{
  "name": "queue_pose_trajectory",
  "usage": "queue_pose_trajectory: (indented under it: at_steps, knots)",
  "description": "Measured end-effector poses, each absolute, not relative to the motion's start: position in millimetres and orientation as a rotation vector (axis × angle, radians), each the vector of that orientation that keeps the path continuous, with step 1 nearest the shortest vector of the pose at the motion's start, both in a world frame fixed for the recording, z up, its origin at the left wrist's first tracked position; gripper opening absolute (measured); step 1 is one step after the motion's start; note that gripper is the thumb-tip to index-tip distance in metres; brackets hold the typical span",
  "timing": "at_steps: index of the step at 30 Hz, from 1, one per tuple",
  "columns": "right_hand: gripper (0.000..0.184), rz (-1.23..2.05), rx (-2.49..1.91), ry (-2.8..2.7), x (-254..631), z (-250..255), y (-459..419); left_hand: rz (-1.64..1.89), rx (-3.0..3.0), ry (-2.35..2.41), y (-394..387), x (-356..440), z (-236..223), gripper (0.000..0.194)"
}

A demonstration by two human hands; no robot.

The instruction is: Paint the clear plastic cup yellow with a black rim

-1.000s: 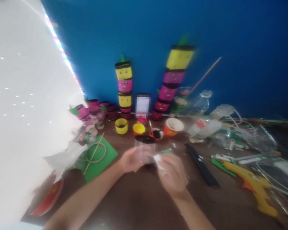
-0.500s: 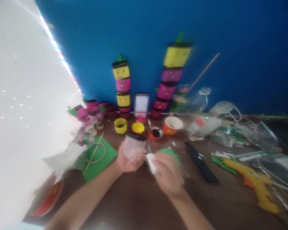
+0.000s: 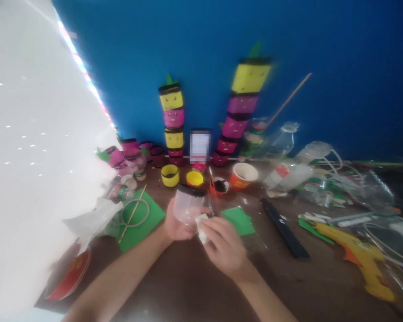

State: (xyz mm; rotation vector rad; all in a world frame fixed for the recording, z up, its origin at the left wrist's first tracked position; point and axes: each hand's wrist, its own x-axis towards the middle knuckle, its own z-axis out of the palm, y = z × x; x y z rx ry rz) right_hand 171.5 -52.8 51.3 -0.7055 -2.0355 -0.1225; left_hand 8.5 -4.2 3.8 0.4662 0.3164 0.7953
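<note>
My left hand [image 3: 175, 226] is wrapped round a clear plastic cup-like piece [image 3: 187, 203] with a black rim, apparently cut from a bottle. Between the fingers of my right hand [image 3: 225, 243] is a crumpled white tissue [image 3: 202, 227], close against the lower right side of the clear piece; whether it touches is blurred. Just beyond my hands stand a yellow cup with black rims [image 3: 169, 175], a small yellow paint pot [image 3: 195, 179] and a pot of black paint [image 3: 220, 185] with a brush in it.
Green sheets [image 3: 238, 221] lie on the brown table, with a black cutter-like tool [image 3: 282, 228] and a yellow glue gun [image 3: 359, 255] to the right. Painted stacked figures [image 3: 173, 118] lean on the blue wall. Plastic bottles [image 3: 285, 138] crowd the back right; a paper cup [image 3: 243, 176] stands nearer.
My right hand has moved left with the tissue, closer to the clear piece, uncovering more of the green sheet. My left hand keeps its hold. The whole view has shifted slightly.
</note>
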Motion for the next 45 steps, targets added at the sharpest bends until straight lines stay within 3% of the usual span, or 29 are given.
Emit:
queue_pose_trajectory:
  at_steps: [14,18,30,45]
  knots:
    - [0.025,-0.238,-0.823,-1.87,183.1,59.2,-57.4,0.814,0.412,0.241,-9.5,21.8,12.1,0.046]
    - [0.024,-0.28,-0.833,-1.856,186.8,58.0,-59.9,0.708,0.555,0.193,-11.7,23.5,10.4,0.049]
    - [0.024,-0.416,-0.713,-2.107,187.3,47.0,-58.8,0.83,0.521,0.226,-12.5,24.5,15.8,0.047]
    - [0.041,-0.376,-0.808,-2.058,177.7,50.4,-55.0,0.946,0.572,0.287,-10.1,24.7,12.8,0.042]
